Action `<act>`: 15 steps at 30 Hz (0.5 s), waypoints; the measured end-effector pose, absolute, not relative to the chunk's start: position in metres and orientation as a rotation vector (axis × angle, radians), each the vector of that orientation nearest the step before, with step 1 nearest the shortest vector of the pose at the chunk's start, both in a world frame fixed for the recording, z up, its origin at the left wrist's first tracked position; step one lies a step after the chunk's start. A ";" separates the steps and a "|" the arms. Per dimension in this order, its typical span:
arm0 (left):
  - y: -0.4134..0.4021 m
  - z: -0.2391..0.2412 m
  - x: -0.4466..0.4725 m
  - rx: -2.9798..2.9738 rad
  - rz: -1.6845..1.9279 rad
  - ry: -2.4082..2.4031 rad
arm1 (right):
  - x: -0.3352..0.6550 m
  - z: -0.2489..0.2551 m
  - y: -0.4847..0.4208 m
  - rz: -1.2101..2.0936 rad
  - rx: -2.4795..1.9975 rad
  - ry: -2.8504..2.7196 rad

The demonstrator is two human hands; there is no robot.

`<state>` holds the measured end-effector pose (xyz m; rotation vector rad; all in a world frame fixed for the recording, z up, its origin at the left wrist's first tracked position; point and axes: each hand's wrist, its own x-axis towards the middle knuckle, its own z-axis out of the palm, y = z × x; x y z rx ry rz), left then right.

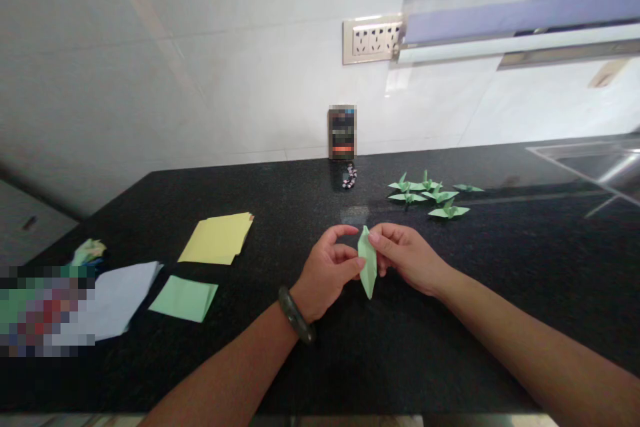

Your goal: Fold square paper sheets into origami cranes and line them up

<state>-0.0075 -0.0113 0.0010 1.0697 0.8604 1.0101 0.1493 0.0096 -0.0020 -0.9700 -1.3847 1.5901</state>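
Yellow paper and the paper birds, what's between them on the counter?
In the head view, only bare black counter lies between the yellow paper and the paper birds. The hands with the green fold sit nearer the camera.

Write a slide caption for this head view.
Both hands pinch a folded green paper above a black countertop.

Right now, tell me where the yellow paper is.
In the head view the yellow paper lies on the black counter, left of the hands, just above a green sheet.
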 end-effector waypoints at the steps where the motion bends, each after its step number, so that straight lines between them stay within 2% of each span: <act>1: -0.011 0.003 -0.008 1.061 1.041 0.848 | 0.149 -0.003 0.010 1.617 -0.938 -1.343; 9: -0.008 0.002 -0.009 1.004 1.120 0.771 | 0.148 -0.005 0.011 1.698 -0.735 -1.240; 15: -0.007 0.006 -0.006 1.058 1.116 0.915 | 0.151 -0.003 0.009 1.366 -0.758 -1.497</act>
